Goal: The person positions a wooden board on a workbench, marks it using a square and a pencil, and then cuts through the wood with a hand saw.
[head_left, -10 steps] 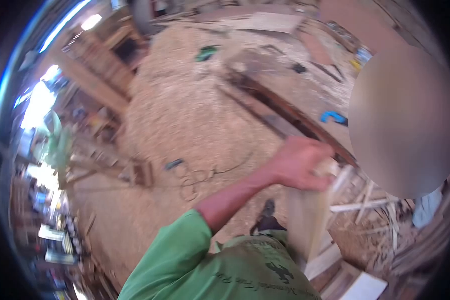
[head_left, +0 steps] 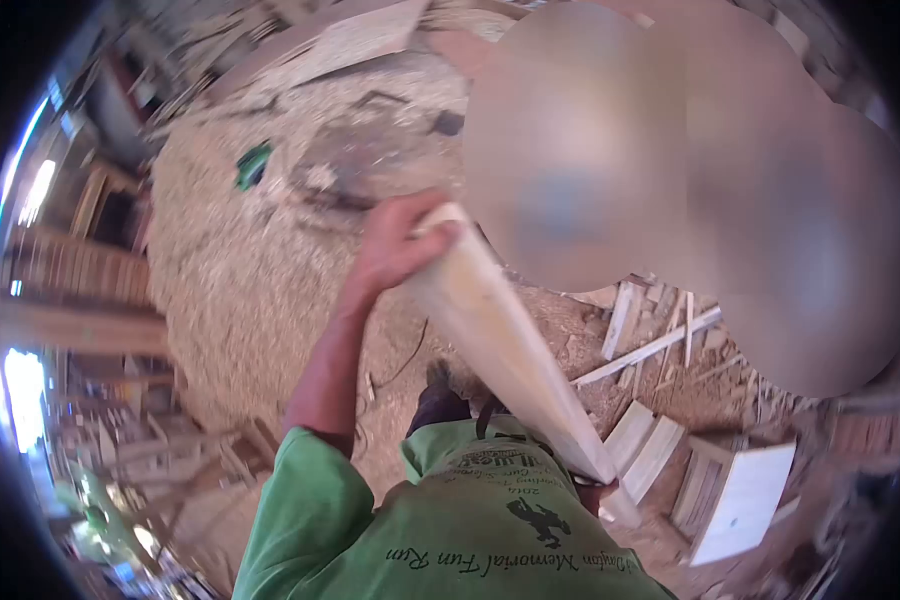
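A long, pale wooden board lies slantwise across the front of my body, over the green shirt. My left hand is closed around its far end, thumb over the top. At the near end, low on the right, a small part of my right hand shows against the board. Its fingers are mostly hidden behind the wood, but it holds that end.
Sawdust covers the floor. Offcuts and thin strips litter the right, near short planks and a white-faced wooden piece. A green object lies ahead. Wooden frames stand left. Blurred patches hide the upper right.
The view has turned to the right, so the floor and the green object shift left. The board now shows along its length, and my left hand appears farther left and higher, still gripping it.
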`<state>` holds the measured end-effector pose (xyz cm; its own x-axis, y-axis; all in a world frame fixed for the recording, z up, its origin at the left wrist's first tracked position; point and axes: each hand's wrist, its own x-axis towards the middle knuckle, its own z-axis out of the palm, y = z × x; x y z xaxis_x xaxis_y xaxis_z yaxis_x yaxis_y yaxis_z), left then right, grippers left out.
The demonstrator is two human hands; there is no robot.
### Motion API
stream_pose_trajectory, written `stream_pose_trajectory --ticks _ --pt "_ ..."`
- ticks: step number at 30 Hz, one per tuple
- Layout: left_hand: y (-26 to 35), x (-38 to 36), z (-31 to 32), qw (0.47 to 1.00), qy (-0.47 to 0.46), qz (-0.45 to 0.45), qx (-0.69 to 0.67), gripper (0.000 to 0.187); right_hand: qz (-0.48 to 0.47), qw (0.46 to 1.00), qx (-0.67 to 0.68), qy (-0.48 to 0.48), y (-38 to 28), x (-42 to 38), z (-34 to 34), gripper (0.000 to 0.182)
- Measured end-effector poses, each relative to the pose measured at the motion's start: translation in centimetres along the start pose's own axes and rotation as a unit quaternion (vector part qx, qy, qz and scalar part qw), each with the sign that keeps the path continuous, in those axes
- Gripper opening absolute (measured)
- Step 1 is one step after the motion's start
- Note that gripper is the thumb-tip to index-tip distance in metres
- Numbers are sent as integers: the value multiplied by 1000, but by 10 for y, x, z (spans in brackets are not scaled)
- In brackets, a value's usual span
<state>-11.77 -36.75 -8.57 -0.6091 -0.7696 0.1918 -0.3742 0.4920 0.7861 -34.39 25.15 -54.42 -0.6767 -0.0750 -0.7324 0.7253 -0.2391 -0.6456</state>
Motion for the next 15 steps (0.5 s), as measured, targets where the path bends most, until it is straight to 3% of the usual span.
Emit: stream_pose_trajectory --ticks 2,4,6,9,11,13,14,15 --pt "-44 24 -20 999 -2 -27 -18 44 117 982 145 26 -11 -29 66 105" --pt "-94 52 -43 998 -7 -54 -36 45 160 966 204 22 -14 -54 138 104" --pt "-145 79 -70 995 -22 -81 -59 48 137 975 174 -16 6 -44 183 103" --pt "-235 102 -95 988 107 -108 -35 58 143 977 157 -4 27 -52 257 102" --pt "-342 126 -134 981 55 -153 -108 68 143 978 154 -8 45 -63 317 101" --pt "-378 146 -171 984 90 -152 -6 63 107 991 78 -19 74 -48 352 99" --pt "-419 152 -194 982 87 -169 13 61 134 987 92 4 84 -51 372 86" --pt "-493 154 -217 992 83 -93 31 58 160 981 108 21 93 -53 406 73"
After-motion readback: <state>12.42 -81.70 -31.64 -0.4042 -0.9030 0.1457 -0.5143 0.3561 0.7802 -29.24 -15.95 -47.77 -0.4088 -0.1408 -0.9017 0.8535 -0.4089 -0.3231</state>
